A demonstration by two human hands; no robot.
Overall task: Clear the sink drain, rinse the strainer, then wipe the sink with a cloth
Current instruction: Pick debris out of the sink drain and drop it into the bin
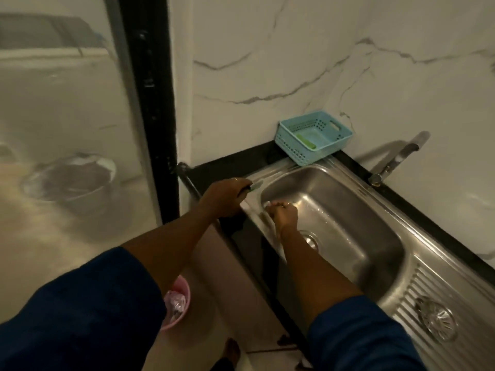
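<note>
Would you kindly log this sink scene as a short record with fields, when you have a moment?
Sink: steel basin, looks wet
Strainer: strainer lies on the ribbed drainboard, outside the basin
Left hand: left hand on the sink rim, gripping a green-handled tool
Right hand: right hand inside the basin, against its wall, fingers curled; what it holds is unclear
Basket: blue basket on the counter corner, green item inside
Tap: tap behind the basin
</note>
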